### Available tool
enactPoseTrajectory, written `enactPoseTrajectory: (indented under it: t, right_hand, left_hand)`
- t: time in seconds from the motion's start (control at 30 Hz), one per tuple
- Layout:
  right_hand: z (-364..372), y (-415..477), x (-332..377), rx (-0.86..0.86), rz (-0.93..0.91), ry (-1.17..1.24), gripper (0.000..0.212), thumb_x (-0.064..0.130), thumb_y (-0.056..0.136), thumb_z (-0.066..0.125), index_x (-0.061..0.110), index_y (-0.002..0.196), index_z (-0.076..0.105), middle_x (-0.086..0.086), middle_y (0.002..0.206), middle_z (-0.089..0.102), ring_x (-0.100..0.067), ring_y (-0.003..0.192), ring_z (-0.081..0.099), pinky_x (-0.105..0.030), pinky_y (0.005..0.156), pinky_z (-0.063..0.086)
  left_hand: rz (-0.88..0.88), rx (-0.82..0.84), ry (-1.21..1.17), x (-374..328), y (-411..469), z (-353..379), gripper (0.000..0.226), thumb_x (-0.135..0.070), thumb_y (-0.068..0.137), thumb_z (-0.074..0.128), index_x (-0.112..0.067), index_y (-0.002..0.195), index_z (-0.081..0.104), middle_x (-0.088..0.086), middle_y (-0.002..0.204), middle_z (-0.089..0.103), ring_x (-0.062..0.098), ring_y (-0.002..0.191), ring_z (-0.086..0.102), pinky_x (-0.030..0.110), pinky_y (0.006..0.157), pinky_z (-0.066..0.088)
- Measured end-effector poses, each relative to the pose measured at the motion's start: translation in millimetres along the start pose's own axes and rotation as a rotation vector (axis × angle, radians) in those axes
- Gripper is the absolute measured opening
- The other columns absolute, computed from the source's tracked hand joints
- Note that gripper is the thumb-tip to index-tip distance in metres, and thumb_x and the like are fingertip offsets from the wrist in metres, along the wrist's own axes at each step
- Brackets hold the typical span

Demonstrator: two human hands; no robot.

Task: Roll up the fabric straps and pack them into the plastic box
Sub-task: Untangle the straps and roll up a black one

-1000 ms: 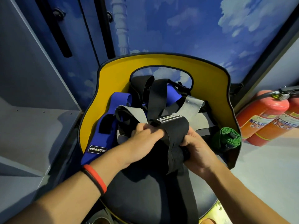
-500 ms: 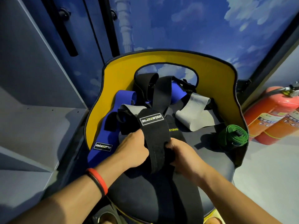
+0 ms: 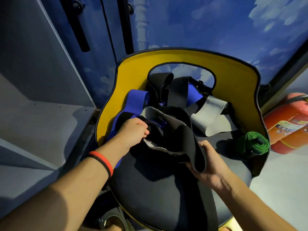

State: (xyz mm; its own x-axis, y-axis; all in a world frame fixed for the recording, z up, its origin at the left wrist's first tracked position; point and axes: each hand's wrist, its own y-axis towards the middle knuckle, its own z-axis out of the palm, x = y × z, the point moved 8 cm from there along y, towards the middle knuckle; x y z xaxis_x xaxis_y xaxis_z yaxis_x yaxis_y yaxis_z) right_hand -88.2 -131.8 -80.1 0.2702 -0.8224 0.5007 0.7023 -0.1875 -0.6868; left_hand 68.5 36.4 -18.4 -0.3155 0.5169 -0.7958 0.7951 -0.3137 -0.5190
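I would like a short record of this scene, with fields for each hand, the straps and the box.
left hand: grips black strap at the pile
right hand: holds the near end of that strap's loop
rolled: green strap, on chair seat, right side
unrolled: blue strap, grey strap
plastic box: not in view

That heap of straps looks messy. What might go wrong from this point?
The black strap, held by the left hand and right hand, loops loosely into the pile beside the blue strap. Pulling it may snag or drag the others. The green roll sits near the edge of the seat, so jostling might knock it off or loosen it.
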Motion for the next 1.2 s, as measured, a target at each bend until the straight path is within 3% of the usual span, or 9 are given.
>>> enactPoseTrajectory:
  t: [0.1,0.17,0.27,0.37,0.5,0.63,0.87,1.1,1.2]
  right_hand:
    - [-7,-4,-9,-0.050,0.039,0.015,0.045,0.014,0.089,0.048,0.010,0.043,0.051,-0.002,0.044,0.044,-0.015,0.032,0.045,-0.021,0.033,0.040]
    - [-7,-5,-14,-0.028,0.044,-0.065,0.037,0.018,0.089,0.053,0.013,0.052,0.053,-0.002,0.049,0.048,-0.015,0.038,0.047,-0.024,0.040,0.043]
    - [-2,-5,-15,0.019,0.026,-0.233,0.033,0.039,0.093,0.065,0.009,0.090,0.079,-0.008,0.086,0.076,-0.023,0.078,0.073,-0.036,0.080,0.056]
    - [4,-11,-19,0.105,0.064,-0.229,0.050,0.054,0.090,0.067,0.014,0.116,0.078,-0.013,0.120,0.074,-0.031,0.113,0.070,-0.045,0.106,0.050]
    - [5,-17,-25,0.155,0.035,-0.048,0.045,0.044,0.100,0.054,0.008,0.116,0.077,-0.017,0.127,0.070,-0.033,0.115,0.069,-0.045,0.100,0.055]
    - [2,-10,-17,0.191,-0.081,0.130,0.050,0.045,0.102,0.049,0.009,0.131,0.068,-0.018,0.143,0.059,-0.037,0.135,0.054,-0.052,0.122,0.029]
    - [-7,9,-12,0.113,-0.143,0.202,0.051,0.044,0.103,0.052,0.007,0.136,0.064,-0.017,0.145,0.058,-0.036,0.136,0.053,-0.052,0.121,0.030]
    - [13,13,-7,0.041,-0.339,-0.178,0.035,0.030,0.097,0.066,0.005,0.122,0.068,-0.020,0.123,0.070,-0.040,0.123,0.062,-0.057,0.112,0.043]
    - [44,20,-15,0.011,-0.448,-0.443,0.030,0.040,0.096,0.067,0.016,0.112,0.073,-0.003,0.113,0.076,-0.026,0.114,0.069,-0.050,0.108,0.049]
  left_hand:
    - [-0.044,-0.037,-0.053,2,3,3,0.013,0.000,0.097,0.058,-0.010,0.105,0.061,0.013,0.096,0.061,0.018,0.076,0.060,0.025,0.064,0.055]
    - [0.000,-0.047,-0.037,1,6,6,0.044,-0.003,0.093,0.066,-0.018,0.134,0.058,0.009,0.110,0.061,0.020,0.080,0.067,0.025,0.062,0.059]
    - [-0.041,-0.009,0.154,3,5,13,0.041,-0.031,0.096,0.065,-0.027,0.136,0.056,0.003,0.125,0.061,0.023,0.091,0.071,0.029,0.072,0.058]
    - [-0.146,0.022,0.253,19,5,18,0.042,-0.061,0.097,0.050,-0.024,0.114,0.056,0.004,0.112,0.062,0.023,0.101,0.063,0.030,0.079,0.046]
    - [-0.006,-0.092,0.146,28,22,14,0.036,-0.036,0.099,0.063,-0.001,0.095,0.067,0.009,0.091,0.058,0.022,0.085,0.054,0.032,0.078,0.040]
    - [-0.014,-0.133,-0.281,29,24,2,0.010,-0.017,0.098,0.065,-0.008,0.100,0.068,0.006,0.094,0.065,0.017,0.088,0.060,0.028,0.082,0.050]
    - [0.190,-0.007,-0.498,13,11,-6,0.026,-0.008,0.101,0.056,-0.007,0.121,0.071,0.008,0.122,0.072,0.015,0.112,0.068,0.034,0.087,0.057]
    - [0.211,-0.083,-0.548,0,12,-27,0.018,-0.017,0.104,0.054,-0.012,0.109,0.071,0.005,0.113,0.077,0.017,0.110,0.070,0.038,0.098,0.054]
    - [0.231,-0.179,-0.596,-5,19,-44,0.017,-0.017,0.105,0.053,-0.015,0.108,0.070,0.001,0.109,0.076,0.013,0.109,0.070,0.037,0.105,0.050]
